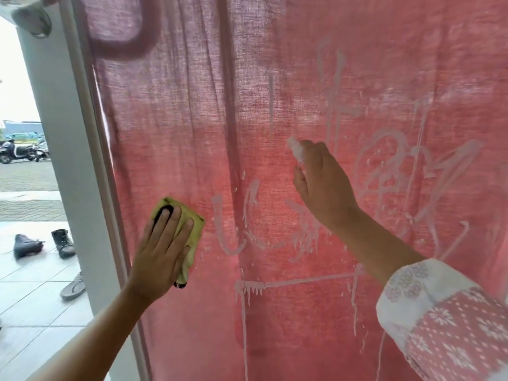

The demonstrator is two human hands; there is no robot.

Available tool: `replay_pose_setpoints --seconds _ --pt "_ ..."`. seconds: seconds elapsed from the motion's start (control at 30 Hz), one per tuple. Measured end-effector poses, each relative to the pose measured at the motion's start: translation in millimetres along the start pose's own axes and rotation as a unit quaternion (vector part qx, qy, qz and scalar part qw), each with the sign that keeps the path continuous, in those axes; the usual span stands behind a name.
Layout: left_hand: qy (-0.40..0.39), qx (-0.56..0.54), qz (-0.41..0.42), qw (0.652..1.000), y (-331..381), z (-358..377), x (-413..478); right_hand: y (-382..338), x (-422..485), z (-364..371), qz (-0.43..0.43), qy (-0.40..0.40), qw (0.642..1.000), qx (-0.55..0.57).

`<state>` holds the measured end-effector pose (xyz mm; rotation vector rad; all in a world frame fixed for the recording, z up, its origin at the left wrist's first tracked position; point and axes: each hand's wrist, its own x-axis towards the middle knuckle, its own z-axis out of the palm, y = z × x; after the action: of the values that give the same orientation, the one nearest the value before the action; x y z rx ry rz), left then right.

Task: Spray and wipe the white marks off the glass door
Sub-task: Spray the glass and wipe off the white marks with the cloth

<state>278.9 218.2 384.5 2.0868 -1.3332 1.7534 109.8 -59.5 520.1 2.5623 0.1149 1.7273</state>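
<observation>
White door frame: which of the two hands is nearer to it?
Left. The left hand presses a yellow cloth just right of the frame; the right hand, holding a spray bottle, is farther right.

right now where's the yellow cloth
In the head view the yellow cloth sits low on the left of the glass door, pressed flat under the left hand, between the white door frame and the white marks.

Front entrance, likely of a street-side home: curtained glass door (275, 105), shoes (62, 242) on tiled porch (33, 312), scooters (13, 153) parked across the road (27, 176).
</observation>
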Motion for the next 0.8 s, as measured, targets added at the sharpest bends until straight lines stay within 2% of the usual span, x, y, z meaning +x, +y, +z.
replay_pose_setpoints --seconds 0.1,0.2,0.27,0.33,0.4,0.53,0.67,0.73,0.8 --pt "-0.004 0.014 0.011 1.000 -16 -9 14 2 0 -2 -0.011 -0.013 1.000 0.002" --pt "0.061 -0.030 -0.133 0.989 -9 -17 52 2 0 -2 -0.008 -0.015 1.000 0.006" --pt "0.117 -0.056 -0.243 0.961 4 -14 77 2 -1 -2 -0.010 -0.011 1.000 0.005" --pt "0.162 -0.066 -0.301 0.938 20 -7 91 3 -1 -2 -0.017 -0.010 1.000 0.008" --pt "0.166 -0.072 -0.289 0.940 41 3 86 5 0 -2 -0.025 -0.008 1.000 0.011" --pt "0.067 -0.063 -0.120 0.988 62 12 46 7 -1 -2 -0.038 -0.006 0.999 0.011" --pt "0.023 -0.032 -0.004 0.999 32 0 44 7 -2 -3 -0.045 -0.006 0.999 0.028" --pt "0.039 -0.037 -0.042 0.998 17 -10 64 8 -2 -3 -0.048 -0.009 0.998 0.036" --pt "0.084 -0.059 -0.149 0.984 5 -18 89 6 -2 -6 -0.036 -0.012 0.998 0.051"
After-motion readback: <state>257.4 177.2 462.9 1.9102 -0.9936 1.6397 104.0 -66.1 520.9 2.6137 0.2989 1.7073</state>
